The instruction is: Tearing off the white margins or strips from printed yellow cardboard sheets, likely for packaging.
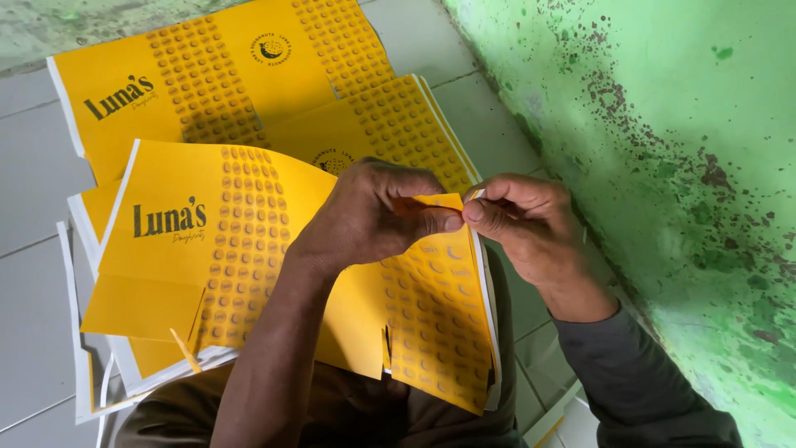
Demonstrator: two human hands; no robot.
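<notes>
A flat yellow cardboard box blank (207,249) with rows of small round prints lies over my lap. My left hand (365,220) pinches a small corner flap (444,202) of it, thumb and fingers closed on the fold. My right hand (526,220) meets it from the right and pinches the same flap's edge. The two sets of fingertips touch at the flap. The blank's right panel (435,323) hangs down between my arms.
More yellow box blanks (240,66) lie stacked on the grey tiled floor (33,182) ahead and to the left. A stained green wall (680,149) runs close along the right side.
</notes>
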